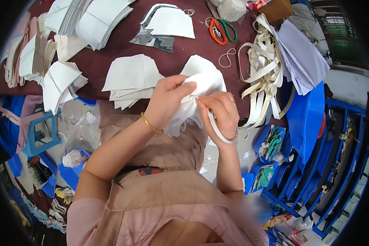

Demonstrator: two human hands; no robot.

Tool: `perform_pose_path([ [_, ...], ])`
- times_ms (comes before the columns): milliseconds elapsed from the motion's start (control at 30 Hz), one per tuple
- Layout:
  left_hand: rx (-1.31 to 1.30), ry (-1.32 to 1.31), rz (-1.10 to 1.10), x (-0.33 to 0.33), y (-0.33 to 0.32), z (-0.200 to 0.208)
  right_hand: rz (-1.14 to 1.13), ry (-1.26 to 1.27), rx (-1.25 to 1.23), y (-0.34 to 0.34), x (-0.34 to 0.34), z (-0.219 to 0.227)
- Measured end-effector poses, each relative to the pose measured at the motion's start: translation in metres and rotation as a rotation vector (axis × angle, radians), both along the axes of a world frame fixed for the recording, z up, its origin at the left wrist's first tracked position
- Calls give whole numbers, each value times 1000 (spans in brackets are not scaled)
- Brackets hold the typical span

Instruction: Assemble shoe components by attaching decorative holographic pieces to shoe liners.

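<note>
Hands are meeting over the near edge of the dark red table (110, 61), and I am watching both of them working one white fabric piece (203, 82). The piece is running from its far tip, pointing away from the person, down to a crumpled end hanging near the lap, so its long axis is lying near to far, tilting slightly left at the bottom. My left hand (168, 100), wearing a gold bangle (151, 125), is closing its fingers around the left side of the fabric. My right hand (221, 112) is pinching the fabric's right edge with thumb and forefinger, while a white strap (217, 131) is looping under its palm.

Just left of the hands a stack of white cut pieces (131, 80) is lying flat. Orange and green scissors (221, 29) are resting far on the table, and a bundle of cream straps (262, 74) is hanging off the right edge.

I am finding the fabric's lower part hard to read, since the hands are covering its middle, and the fisheye rim is cutting off the stacks at far left.
</note>
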State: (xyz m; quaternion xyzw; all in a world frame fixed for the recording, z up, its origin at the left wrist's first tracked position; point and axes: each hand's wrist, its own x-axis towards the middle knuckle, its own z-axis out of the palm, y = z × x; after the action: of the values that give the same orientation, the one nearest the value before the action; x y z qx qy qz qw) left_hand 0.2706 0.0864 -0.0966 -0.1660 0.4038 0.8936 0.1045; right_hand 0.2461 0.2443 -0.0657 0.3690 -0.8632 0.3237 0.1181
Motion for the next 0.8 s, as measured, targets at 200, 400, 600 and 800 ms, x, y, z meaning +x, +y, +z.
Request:
perform_pose_path([
  [200,-252,131,-124,-7,0,-12,117,43,61,5,-10,3],
  [400,-238,106,-47,-7,6,-13,323,139,91,13,-21,-5],
  [600,-952,282,114,-16,-2,-24,394,-60,128,14,-15,2],
  [800,-423,151,146,-27,-58,-9,482,-708,-35,34,7,3],
])
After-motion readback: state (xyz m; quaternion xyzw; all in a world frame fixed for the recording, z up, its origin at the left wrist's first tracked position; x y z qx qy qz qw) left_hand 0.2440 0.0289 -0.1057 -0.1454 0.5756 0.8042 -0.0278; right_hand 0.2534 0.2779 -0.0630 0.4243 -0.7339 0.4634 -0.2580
